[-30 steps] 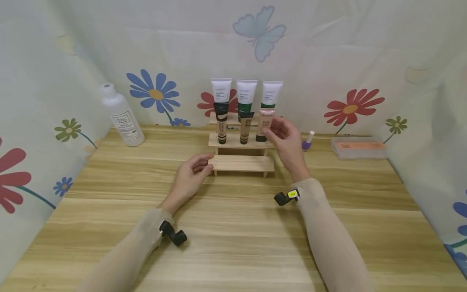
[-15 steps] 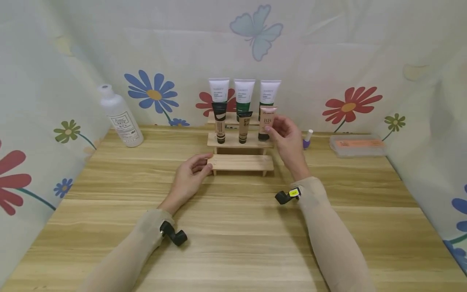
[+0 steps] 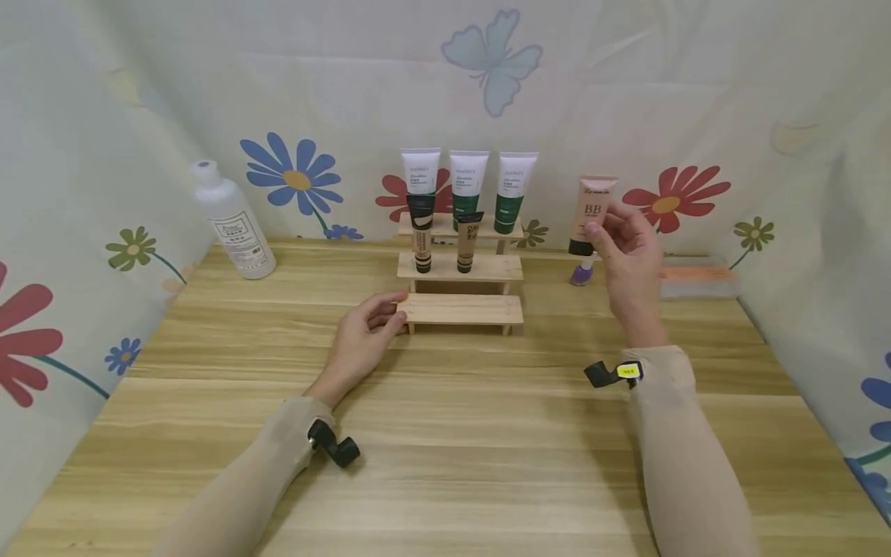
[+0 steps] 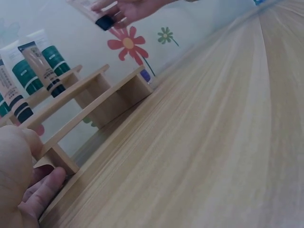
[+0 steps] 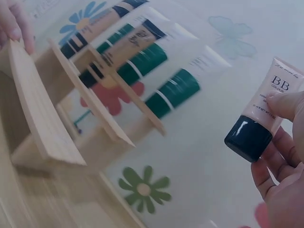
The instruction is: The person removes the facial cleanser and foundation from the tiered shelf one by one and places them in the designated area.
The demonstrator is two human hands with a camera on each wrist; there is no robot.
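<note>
My right hand pinches a pink BB cream tube with a black cap, held upright in the air to the right of a three-step wooden display stand. The right wrist view shows the thumb across the front of the BB cream tube. My left hand grips the left end of the stand's lowest step, its thumb near the top. On the middle step stand a black-topped tan tube and a smaller tan tube. Three white-and-green tubes line the top step.
A purple nail polish bottle stands behind and below the held tube. The clear flat case at right is partly hidden by my right hand. A white bottle stands at the back left, near the flowered curtain.
My right hand has lifted the BB cream tube off the right end of the middle step and carried it right and up. My left hand stays in place on the stand.
</note>
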